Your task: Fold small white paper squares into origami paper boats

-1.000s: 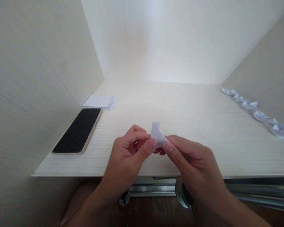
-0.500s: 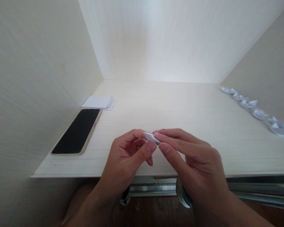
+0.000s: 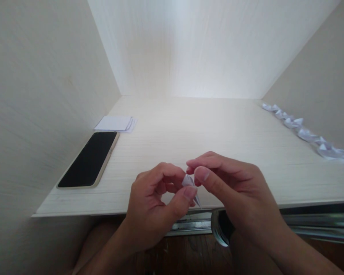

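Folded white paper piece [image 3: 189, 182], small and pointed, is pinched between left hand [image 3: 157, 206] and right hand [image 3: 232, 191] above a pale wood-grain desk [image 3: 218, 130] boxed by matching panels.

Small white folded paper piece [image 3: 190, 185], pointed tip downward, pinched above the desk's front edge.

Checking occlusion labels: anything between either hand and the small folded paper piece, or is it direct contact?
Nothing visible stands between them. The left hand pinches the folded paper piece between thumb and fingers, and the right hand has its fingertips right at it, above the desk front edge. The phone and paper stack lie off to the left.
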